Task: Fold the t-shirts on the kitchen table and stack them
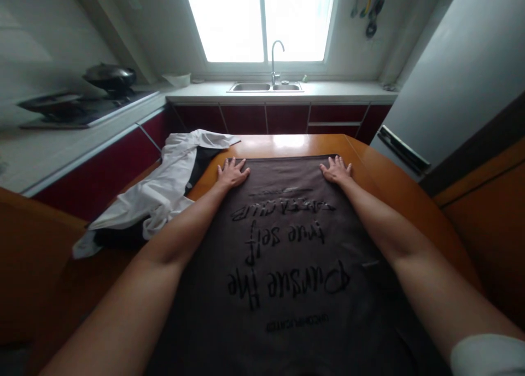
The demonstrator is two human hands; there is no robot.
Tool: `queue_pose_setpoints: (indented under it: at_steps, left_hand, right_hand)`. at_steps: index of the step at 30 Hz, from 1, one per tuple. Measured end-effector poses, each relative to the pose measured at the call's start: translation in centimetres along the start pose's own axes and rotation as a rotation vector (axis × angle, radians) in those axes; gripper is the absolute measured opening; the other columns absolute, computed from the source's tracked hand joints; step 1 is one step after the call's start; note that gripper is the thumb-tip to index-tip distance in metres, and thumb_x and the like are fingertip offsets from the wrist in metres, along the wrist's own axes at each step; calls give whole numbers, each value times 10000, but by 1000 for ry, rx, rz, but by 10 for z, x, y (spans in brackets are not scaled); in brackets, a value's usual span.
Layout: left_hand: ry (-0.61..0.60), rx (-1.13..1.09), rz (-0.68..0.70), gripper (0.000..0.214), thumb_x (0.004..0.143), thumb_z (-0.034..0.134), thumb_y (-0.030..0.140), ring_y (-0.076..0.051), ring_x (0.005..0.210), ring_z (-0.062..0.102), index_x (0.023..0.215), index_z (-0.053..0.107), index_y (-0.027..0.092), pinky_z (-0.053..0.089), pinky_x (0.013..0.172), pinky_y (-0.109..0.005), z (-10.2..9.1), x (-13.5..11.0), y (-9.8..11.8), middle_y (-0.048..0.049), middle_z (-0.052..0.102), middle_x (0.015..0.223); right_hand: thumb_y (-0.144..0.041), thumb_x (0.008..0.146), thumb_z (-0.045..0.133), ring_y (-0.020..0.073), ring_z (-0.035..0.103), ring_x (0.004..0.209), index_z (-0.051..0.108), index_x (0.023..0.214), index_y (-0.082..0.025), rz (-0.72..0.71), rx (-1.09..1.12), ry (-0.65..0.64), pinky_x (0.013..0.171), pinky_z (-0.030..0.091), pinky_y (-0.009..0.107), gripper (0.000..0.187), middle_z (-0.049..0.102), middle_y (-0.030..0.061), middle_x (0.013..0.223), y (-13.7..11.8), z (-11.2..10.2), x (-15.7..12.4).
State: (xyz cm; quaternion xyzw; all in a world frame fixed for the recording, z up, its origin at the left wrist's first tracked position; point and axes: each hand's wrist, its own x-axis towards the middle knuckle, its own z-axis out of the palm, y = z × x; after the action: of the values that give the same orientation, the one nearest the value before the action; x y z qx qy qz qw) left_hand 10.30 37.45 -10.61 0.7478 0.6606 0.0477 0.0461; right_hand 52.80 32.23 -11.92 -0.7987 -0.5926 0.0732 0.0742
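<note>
A dark grey-brown T-shirt (287, 244) with black lettering lies spread flat on the wooden table (414, 217). Its lettering appears upside down to me, and its far edge is straight. My left hand (233, 173) rests palm down on the far left corner, fingers spread. On the far right corner lies my right hand (337, 171), also flat with the fingers apart. Both arms reach forward along the sides of the shirt. The near part of the shirt runs out of view at the bottom.
A heap of white and black clothing (164, 184) lies on the table's left side. Beyond the table stand a counter with a sink (262, 87) and faucet (274, 64). A stove with a pot (110, 77) is at left, a refrigerator (455, 64) at right.
</note>
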Motion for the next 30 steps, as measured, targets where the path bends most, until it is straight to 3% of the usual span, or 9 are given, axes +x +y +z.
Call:
queue_pose_setpoints:
  at_steps: [4,8,12,15,19,23,26,28,30]
  left_hand:
    - [4,-25,31,728,954,303,660,-379,1540,139,1581,333,291,109,1180,-686,-6,24,8,-99,204,1678]
    - [207,-66,29,653,988,313,503,-330,1533,195,1555,390,188,114,1217,-613,-13,27,31,-127,280,1651]
    - [281,-40,120,633,967,388,473,-340,1529,202,1545,407,216,114,1222,-606,-10,-8,61,-110,320,1637]
    - [165,-27,182,659,967,370,565,-367,1538,156,1563,373,283,92,1197,-667,-4,-40,75,-83,272,1659]
    - [46,-49,118,670,978,330,599,-370,1534,173,1567,367,282,152,1190,-660,-4,-64,81,-93,262,1661]
    - [207,-80,199,640,992,363,547,-344,1536,185,1562,378,256,175,1205,-620,-3,-87,91,-102,295,1648]
    - [177,-119,311,613,986,421,503,-328,1529,217,1544,408,248,188,1210,-602,-4,-107,102,-97,335,1631]
    - [195,-179,286,588,994,423,446,-312,1514,266,1529,428,199,237,1208,-564,-12,-120,109,-120,367,1612]
    - [295,-233,257,556,999,420,378,-287,1505,294,1511,446,162,257,1216,-512,-28,-134,114,-132,389,1598]
  right_hand:
    - [-638,987,258,299,97,1549,261,1597,-148,-41,50,11,1189,45,652,783,142,169,1679,5,-7,25]
    - [-478,1017,238,286,130,1544,312,1569,-115,-77,149,217,1198,106,625,664,197,173,1666,-6,-15,19]
    - [-375,993,320,304,149,1537,349,1546,-88,-114,90,253,1205,155,589,624,209,185,1660,-20,-8,-31]
    - [-398,1007,298,305,166,1534,313,1568,-110,-153,34,155,1200,173,594,631,206,172,1664,-23,3,-74]
    - [-405,1028,264,294,180,1532,341,1558,-119,-125,-1,109,1203,166,584,608,252,172,1650,-24,3,-104]
    - [-388,1029,293,292,169,1535,350,1555,-124,-247,-8,185,1207,161,570,591,257,170,1650,-34,-8,-126]
    - [-289,1004,345,272,230,1520,390,1541,-160,-451,-14,108,1205,213,516,554,296,139,1641,-44,-12,-156]
    - [-201,971,371,260,249,1513,442,1511,-177,-563,-25,100,1210,205,500,545,322,112,1634,-49,-17,-180]
    - [-171,952,387,257,292,1489,482,1480,-181,-580,9,189,1211,207,474,537,389,102,1599,-47,-28,-206]
